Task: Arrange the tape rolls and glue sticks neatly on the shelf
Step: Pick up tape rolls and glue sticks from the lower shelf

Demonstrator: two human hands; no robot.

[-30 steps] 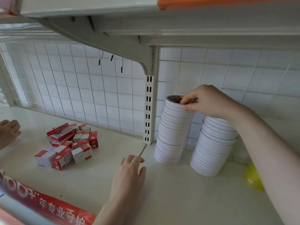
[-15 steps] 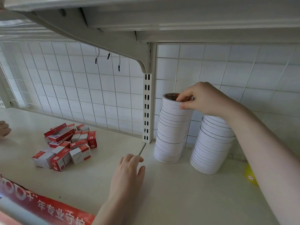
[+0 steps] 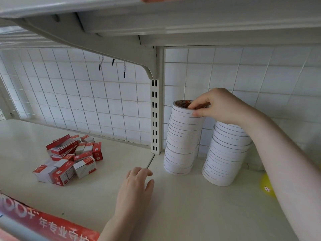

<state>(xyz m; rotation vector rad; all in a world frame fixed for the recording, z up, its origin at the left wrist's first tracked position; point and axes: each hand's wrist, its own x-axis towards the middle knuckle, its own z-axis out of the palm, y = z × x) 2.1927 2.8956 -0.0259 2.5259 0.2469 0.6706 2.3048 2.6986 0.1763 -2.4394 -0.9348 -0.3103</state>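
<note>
Two stacks of white tape rolls stand on the cream shelf (image 3: 182,206) against the tiled back wall. The taller left stack (image 3: 182,141) leans slightly, right of the slotted upright. My right hand (image 3: 217,106) pinches the top roll of this stack, fingers inside its core and thumb on its outer side. A shorter right stack (image 3: 225,157) stands partly behind my right forearm. My left hand (image 3: 137,185) rests flat on the shelf in front of the seam between shelf boards, fingers relaxed, holding nothing.
A loose pile of several red-and-white small boxes (image 3: 69,159) lies on the shelf to the left. The slotted metal upright (image 3: 155,117) and a shelf bracket sit above. A yellow object (image 3: 266,186) lies at the right. A red banner (image 3: 43,223) runs along the front edge.
My right hand has shifted its fingers deeper into the top roll's core. Another person's hand at the far left has left the view. My left hand stays put.
</note>
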